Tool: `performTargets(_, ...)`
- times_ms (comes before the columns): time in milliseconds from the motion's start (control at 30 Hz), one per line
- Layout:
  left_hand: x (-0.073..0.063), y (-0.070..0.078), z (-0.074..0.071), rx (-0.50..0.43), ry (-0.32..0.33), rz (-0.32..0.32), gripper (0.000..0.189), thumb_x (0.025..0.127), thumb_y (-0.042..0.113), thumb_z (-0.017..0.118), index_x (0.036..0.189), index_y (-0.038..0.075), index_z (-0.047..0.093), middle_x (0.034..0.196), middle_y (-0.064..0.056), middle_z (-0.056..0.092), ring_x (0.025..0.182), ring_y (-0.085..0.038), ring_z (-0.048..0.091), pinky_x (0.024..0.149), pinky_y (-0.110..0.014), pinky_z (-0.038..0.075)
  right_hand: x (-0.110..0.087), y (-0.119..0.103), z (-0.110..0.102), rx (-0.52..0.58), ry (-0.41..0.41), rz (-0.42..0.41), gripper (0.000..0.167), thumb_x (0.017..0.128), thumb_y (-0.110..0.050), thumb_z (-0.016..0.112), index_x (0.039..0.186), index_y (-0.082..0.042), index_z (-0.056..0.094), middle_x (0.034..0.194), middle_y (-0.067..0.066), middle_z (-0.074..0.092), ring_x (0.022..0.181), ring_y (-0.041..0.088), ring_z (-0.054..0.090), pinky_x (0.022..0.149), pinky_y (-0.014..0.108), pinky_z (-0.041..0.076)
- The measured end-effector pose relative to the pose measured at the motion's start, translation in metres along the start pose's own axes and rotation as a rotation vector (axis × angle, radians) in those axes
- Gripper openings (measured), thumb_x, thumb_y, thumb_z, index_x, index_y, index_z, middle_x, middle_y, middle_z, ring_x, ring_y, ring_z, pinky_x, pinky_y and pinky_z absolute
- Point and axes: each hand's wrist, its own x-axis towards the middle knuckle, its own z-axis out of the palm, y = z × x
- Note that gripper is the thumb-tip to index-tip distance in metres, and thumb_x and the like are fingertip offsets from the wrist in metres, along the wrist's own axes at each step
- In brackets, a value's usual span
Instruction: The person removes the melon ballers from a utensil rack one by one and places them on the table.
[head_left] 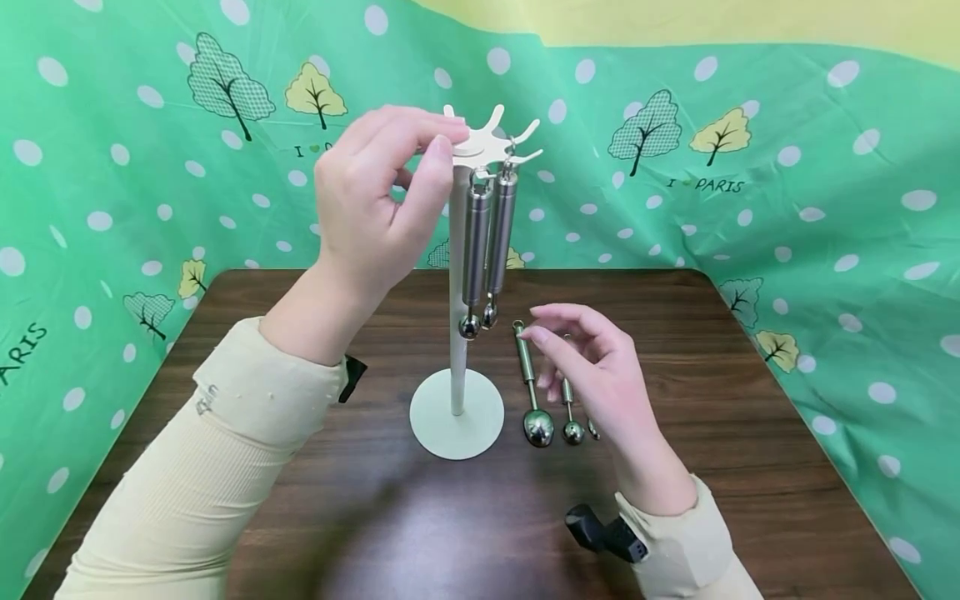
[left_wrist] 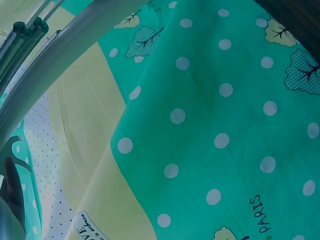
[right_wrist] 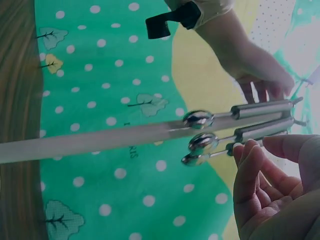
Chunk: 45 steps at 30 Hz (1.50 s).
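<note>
My left hand (head_left: 382, 183) grips the top of a cream stand (head_left: 457, 350), its thumb and fingers at the hub of a hooked ring (head_left: 491, 148). From the hooks hang steel scoops with long handles (head_left: 477, 242) and small rounded heads; the right wrist view shows a third scoop (right_wrist: 194, 159) among them. To the right of the stand, my right hand (head_left: 600, 367) is held with fingers bent and a gap between thumb and forefinger. Nothing shows in it. Past its fingers, an oval-headed scoop (head_left: 538, 427) and a smaller round one (head_left: 573, 432) lie on the table.
The stand's round base (head_left: 457, 433) rests on a dark wooden table (head_left: 337, 500). Partly hidden by my right hand is another small scoop (head_left: 594, 430). A green dotted cloth (head_left: 600, 200) hangs behind and at both sides.
</note>
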Motion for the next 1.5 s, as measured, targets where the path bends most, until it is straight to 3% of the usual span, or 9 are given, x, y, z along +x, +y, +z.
performTargets(467,0.002,-0.001,0.002,0.077,0.041,0.027,0.034,0.089,0.020,0.047,0.084,0.005,0.077,0.087,-0.006,0.077,0.079,-0.019,0.070,0.049,-0.028,0.038,0.015,-0.019,0.018,0.026,-0.030,-0.054,0.032,0.092,0.001,0.061,0.123,-0.007,0.064,0.112,0.000,0.071,0.053,0.015,0.060,0.044,0.028,0.049)
performTargets(667,0.002,-0.001,0.003,0.092,0.050,0.044,0.034,0.088,0.020,0.047,0.084,0.004,0.076,0.086,-0.007,0.077,0.058,-0.020,0.056,0.049,-0.028,0.036,0.018,-0.021,0.024,0.042,-0.039,-0.025,0.034,0.093,-0.001,0.061,0.125,-0.009,0.064,0.113,0.000,0.070,0.055,0.017,0.061,0.044,0.030,0.049)
performTargets(833,0.003,-0.001,0.003,0.099,0.055,0.051,0.034,0.088,0.020,0.047,0.083,0.003,0.076,0.085,-0.008,0.076,0.054,-0.019,0.050,0.049,-0.028,0.034,0.020,-0.021,0.027,0.027,-0.046,-0.045,0.034,0.092,0.000,0.061,0.126,-0.004,0.062,0.109,0.002,0.071,0.053,0.017,0.061,0.043,0.032,0.050)
performTargets(1067,0.002,-0.001,0.004,0.110,0.058,0.055,0.034,0.088,0.019,0.046,0.082,0.003,0.075,0.085,-0.007,0.077,0.066,-0.021,0.065,0.053,-0.031,0.040,0.022,-0.019,0.032,0.009,-0.007,-0.088,0.033,0.091,0.002,0.061,0.124,0.003,0.061,0.111,0.003,0.070,0.052,0.021,0.060,0.043,0.031,0.050)
performTargets(1233,0.002,-0.001,0.004,0.108,0.058,0.057,0.033,0.088,0.019,0.047,0.082,0.003,0.075,0.085,-0.006,0.077,0.078,-0.020,0.072,0.056,-0.036,0.047,0.025,-0.016,0.034,-0.008,0.003,-0.078,0.034,0.091,0.000,0.061,0.125,0.000,0.062,0.116,0.000,0.067,0.052,0.018,0.060,0.044,0.030,0.049)
performTargets(1500,0.002,-0.001,0.004,0.099,0.059,0.052,0.033,0.089,0.019,0.047,0.083,0.004,0.076,0.085,-0.007,0.076,0.082,-0.019,0.073,0.060,-0.037,0.051,0.032,-0.012,0.040,-0.054,-0.029,-0.046,0.033,0.093,-0.005,0.062,0.125,-0.003,0.062,0.103,-0.004,0.066,0.049,0.015,0.057,0.047,0.030,0.052)
